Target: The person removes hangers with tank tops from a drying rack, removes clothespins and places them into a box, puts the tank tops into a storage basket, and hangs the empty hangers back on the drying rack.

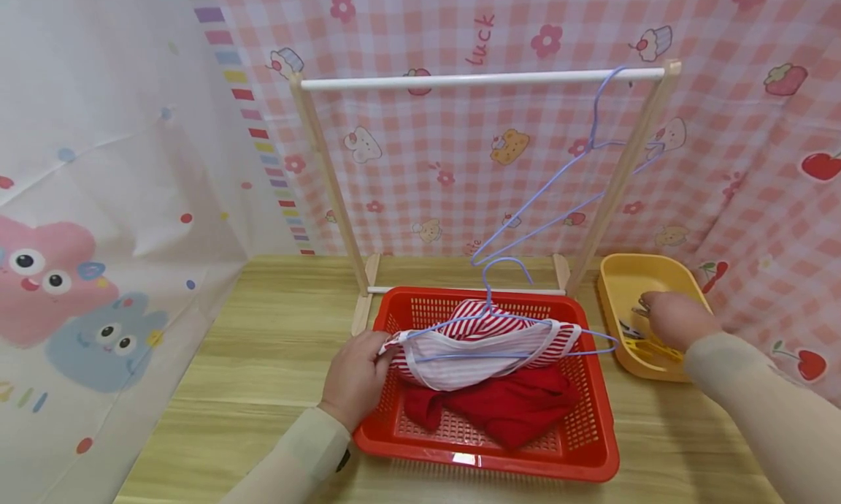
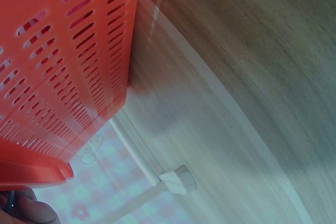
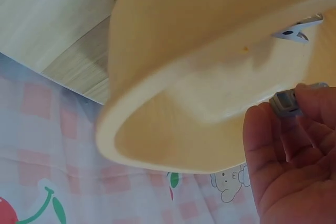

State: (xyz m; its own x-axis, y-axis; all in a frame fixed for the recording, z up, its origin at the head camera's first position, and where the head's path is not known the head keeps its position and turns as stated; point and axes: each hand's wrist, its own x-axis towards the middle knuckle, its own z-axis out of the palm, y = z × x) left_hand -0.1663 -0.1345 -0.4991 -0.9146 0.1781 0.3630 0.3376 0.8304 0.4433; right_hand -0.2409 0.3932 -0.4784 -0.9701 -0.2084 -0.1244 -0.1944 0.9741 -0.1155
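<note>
My left hand pinches the left strap end of a red-and-white striped top together with the end of a blue hanger. The top lies on that hanger, over the red basket, and a plain red garment is under it. Over the yellow basin, my right hand holds a grey clothespin between thumb and fingers. More clothespins, yellow and dark, lie in the basin. In the left wrist view only some fingertips show below the basket rim.
A wooden rack with a white top rail stands behind the basket. A second blue hanger hangs bare near the rail's right end. The wooden tabletop extends left of the basket. Printed cloth covers the back.
</note>
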